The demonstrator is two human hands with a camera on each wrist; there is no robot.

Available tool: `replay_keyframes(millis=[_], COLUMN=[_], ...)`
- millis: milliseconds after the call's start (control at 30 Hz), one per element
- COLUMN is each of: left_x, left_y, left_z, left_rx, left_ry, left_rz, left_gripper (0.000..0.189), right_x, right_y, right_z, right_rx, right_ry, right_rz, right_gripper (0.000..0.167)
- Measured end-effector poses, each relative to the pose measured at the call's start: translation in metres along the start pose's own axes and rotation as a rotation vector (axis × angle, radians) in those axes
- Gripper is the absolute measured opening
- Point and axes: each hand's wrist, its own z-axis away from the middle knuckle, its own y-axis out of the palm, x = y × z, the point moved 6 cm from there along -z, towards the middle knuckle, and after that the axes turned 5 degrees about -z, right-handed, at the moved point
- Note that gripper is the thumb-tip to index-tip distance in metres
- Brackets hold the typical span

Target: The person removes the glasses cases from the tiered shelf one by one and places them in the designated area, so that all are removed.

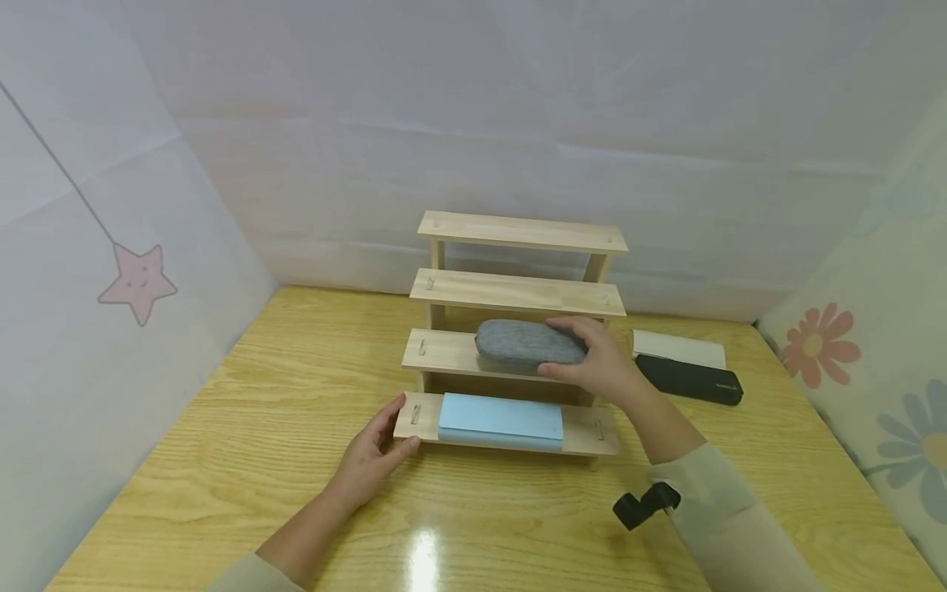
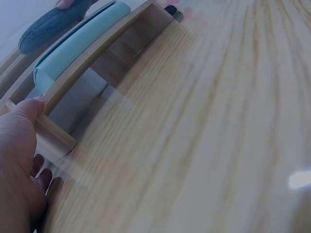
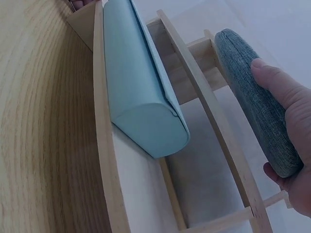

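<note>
A grey fabric glasses case (image 1: 521,341) is held between the thumb and fingers of my right hand (image 1: 595,362), at the second step from the bottom of a wooden tiered shelf (image 1: 518,292). In the right wrist view the grey case (image 3: 255,97) appears raised off the boards; whether its underside touches the step I cannot tell. My left hand (image 1: 370,460) grips the left end of the bottom step, with the thumb (image 2: 30,108) at its front corner. On that bottom step lies a light blue glasses case (image 1: 501,419) with a flap.
Right of the shelf, a black case (image 1: 688,380) lies in front of a cream-coloured case (image 1: 681,349) on the wood-grain table (image 1: 296,395). White fabric walls (image 1: 518,107) stand behind and at both sides. A black device (image 1: 646,504) sits at the right sleeve.
</note>
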Motion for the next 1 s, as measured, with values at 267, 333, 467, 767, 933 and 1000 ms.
replay_keyframes(millis=[267,333,467,767,933,1000], left_x=[-0.001,0.0,0.001,0.0,0.0,-0.001], left_y=[-0.001,-0.001,-0.001,0.0,0.0,0.0], left_z=[0.0,0.001,0.001,0.001,0.001,0.001], left_rx=[-0.004,-0.005,-0.005,-0.001,-0.002,-0.002], left_ry=[0.003,0.0,-0.01,-0.02,-0.018,-0.015], left_rz=[0.014,0.007,-0.008,-0.007,0.001,0.004], left_gripper=[0.073,0.073,0.073,0.073,0.074,0.074], right_x=[-0.004,-0.004,-0.004,-0.002,-0.004,-0.006], right_y=[-0.011,-0.013,-0.019,-0.033,-0.038,-0.04], right_z=[0.008,0.01,0.013,0.023,0.027,0.028], right_rx=[-0.01,-0.012,-0.018,-0.043,-0.053,-0.058], right_ry=[0.03,0.026,0.029,0.043,0.05,0.055], right_rz=[0.022,0.022,0.018,0.017,0.022,0.025], right_gripper=[0.081,0.082,0.082,0.08,0.079,0.079])
